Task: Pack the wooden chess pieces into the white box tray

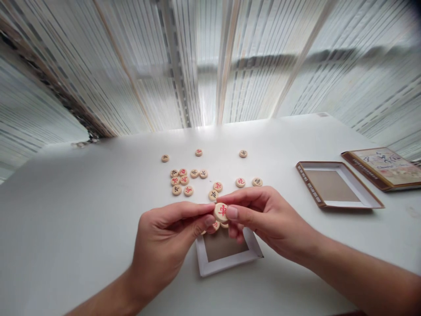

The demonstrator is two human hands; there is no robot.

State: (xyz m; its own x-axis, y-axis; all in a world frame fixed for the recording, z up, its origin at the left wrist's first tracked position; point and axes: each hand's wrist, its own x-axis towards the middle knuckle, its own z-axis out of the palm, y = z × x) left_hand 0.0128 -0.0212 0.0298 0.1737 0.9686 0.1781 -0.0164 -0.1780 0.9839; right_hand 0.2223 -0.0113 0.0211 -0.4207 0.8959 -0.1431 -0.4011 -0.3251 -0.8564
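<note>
Between my two hands is a round wooden Chinese chess piece (221, 212) with a red character facing me. My left hand (174, 232) is closed, its thumb and forefinger at the piece's left edge. My right hand (263, 219) is closed too, pinching the piece's right side with the thumb on its face. Below them lies a shallow white-rimmed box tray (226, 264) with a brown bottom. A few more pieces, including a red-marked one (215, 225), show at its far end, partly hidden by my fingers.
Several red and black chess pieces lie beyond my hands, some grouped at the left (184, 180), others scattered like the black-marked piece (243, 153). To the right are an open box part (342, 206) and a printed box lid (388, 164). Vertical blinds (210, 66) hang behind the white table (82, 210).
</note>
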